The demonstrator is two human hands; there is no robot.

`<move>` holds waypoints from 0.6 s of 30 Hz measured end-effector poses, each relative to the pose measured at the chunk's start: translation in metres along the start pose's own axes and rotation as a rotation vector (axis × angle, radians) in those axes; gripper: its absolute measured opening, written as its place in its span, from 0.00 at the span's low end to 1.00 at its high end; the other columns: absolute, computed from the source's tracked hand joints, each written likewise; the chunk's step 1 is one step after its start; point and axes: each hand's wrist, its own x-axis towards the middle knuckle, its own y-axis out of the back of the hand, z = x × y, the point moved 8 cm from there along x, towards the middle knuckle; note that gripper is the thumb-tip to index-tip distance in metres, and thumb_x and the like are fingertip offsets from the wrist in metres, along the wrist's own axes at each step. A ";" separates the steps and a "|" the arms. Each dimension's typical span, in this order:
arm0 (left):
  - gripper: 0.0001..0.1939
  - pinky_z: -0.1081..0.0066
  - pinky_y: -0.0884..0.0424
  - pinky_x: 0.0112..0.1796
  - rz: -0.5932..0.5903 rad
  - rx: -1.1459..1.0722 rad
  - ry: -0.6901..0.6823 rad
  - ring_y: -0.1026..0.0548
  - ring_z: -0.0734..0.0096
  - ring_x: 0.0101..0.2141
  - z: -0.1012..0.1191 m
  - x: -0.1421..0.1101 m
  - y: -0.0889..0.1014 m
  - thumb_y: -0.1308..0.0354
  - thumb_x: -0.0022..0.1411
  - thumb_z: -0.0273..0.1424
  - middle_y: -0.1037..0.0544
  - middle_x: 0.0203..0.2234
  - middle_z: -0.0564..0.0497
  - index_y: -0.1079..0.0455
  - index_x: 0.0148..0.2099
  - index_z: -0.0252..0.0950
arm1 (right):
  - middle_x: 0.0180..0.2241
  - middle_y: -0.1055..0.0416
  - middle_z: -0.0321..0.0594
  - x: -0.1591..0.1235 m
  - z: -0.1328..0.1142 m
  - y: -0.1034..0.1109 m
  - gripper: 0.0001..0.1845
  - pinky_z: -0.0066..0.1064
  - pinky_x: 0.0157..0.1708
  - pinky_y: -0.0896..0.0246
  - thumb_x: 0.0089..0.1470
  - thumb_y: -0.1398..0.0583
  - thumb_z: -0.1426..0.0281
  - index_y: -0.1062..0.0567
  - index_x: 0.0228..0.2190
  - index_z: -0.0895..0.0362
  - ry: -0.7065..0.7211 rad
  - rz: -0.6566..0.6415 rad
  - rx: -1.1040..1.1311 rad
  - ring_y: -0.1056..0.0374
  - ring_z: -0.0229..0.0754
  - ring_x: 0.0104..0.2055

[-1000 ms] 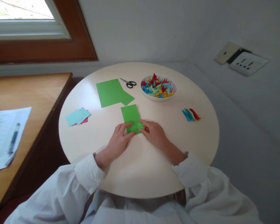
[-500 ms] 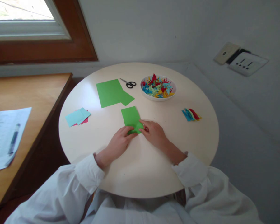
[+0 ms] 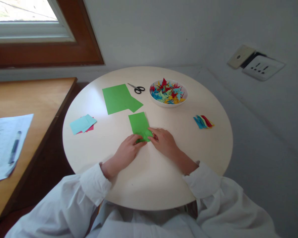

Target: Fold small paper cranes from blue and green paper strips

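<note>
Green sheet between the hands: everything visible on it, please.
The green sheet is thin, matte and paper-like, plain bright green, roughly rectangular. It lies on the round white table, slightly turned, far part flat. The left hand and right hand touch its near end with their fingertips, partly hiding it; folding there is unclear.

Left hand (image 3: 126,150) shifted slightly toward the person, small green sheet's (image 3: 139,123) far edge slightly nearer too
</note>
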 end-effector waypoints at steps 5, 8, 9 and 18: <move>0.16 0.62 0.33 0.46 -0.025 0.005 0.017 0.31 0.63 0.44 0.000 0.002 0.000 0.54 0.63 0.24 0.29 0.42 0.46 0.29 0.48 0.38 | 0.34 0.26 0.45 0.000 -0.001 0.000 0.17 0.34 0.39 0.41 0.53 0.43 0.72 0.29 0.45 0.61 0.005 0.001 0.015 0.33 0.44 0.36; 0.17 0.62 0.33 0.46 -0.060 0.038 0.008 0.32 0.62 0.44 0.001 0.004 -0.002 0.55 0.64 0.24 0.29 0.41 0.45 0.30 0.50 0.37 | 0.33 0.26 0.44 -0.001 -0.002 0.000 0.17 0.35 0.38 0.41 0.53 0.43 0.72 0.29 0.46 0.61 -0.007 0.004 0.028 0.33 0.44 0.34; 0.17 0.62 0.33 0.45 -0.073 0.052 0.005 0.32 0.62 0.44 0.002 0.004 -0.002 0.55 0.64 0.24 0.30 0.41 0.45 0.30 0.51 0.38 | 0.33 0.27 0.44 -0.001 -0.002 0.000 0.18 0.35 0.38 0.40 0.52 0.43 0.73 0.29 0.46 0.61 -0.011 0.011 0.039 0.34 0.44 0.34; 0.19 0.63 0.32 0.44 -0.096 0.219 -0.048 0.32 0.63 0.43 0.006 0.006 -0.003 0.56 0.64 0.24 0.31 0.41 0.45 0.33 0.54 0.40 | 0.38 0.29 0.47 -0.005 0.007 0.003 0.20 0.38 0.39 0.36 0.51 0.49 0.80 0.32 0.46 0.59 0.023 0.170 0.231 0.34 0.44 0.37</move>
